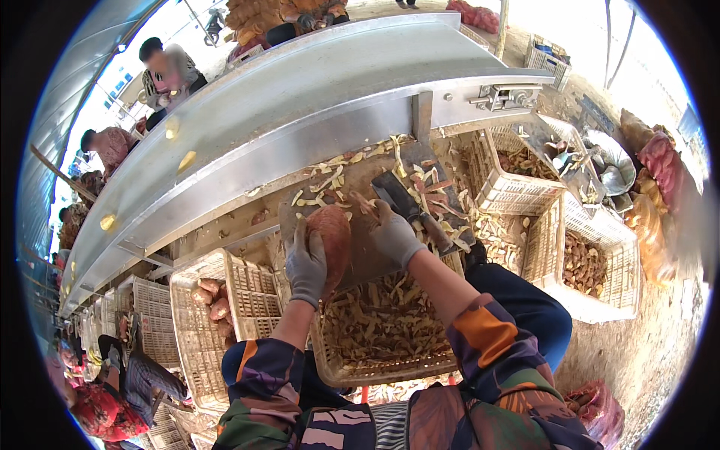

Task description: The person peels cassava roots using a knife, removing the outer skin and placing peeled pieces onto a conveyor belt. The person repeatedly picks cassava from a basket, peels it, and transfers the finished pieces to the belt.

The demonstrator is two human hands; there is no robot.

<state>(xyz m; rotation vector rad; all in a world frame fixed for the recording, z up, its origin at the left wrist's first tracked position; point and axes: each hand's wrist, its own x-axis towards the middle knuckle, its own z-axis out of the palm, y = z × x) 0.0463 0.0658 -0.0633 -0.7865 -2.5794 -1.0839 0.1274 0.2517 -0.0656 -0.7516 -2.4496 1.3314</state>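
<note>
My left hand (306, 264), in a grey glove, grips a large reddish sweet potato (333, 239) from its left side. The sweet potato is held tilted over a dark board (368, 250). To its right, my gloved right hand (394, 233) pinches a small brownish piece (363, 202), too unclear to name exactly. A cleaver (394, 191) with a wooden handle (436, 232) lies on the board just beyond that hand. Peel strips (436, 194) are scattered around the cleaver. Under the board's near edge stands a plastic crate (388, 374) holding many peelings (388, 326).
A metal conveyor (315, 73) crosses in front, carrying peeled pieces (187, 162). A crate (199, 343) of sweet potatoes (216, 301) stands left. Peelings fill crates (599, 304) to the right. Other people (169, 73) sit across the conveyor; another person (112, 410) is at lower left.
</note>
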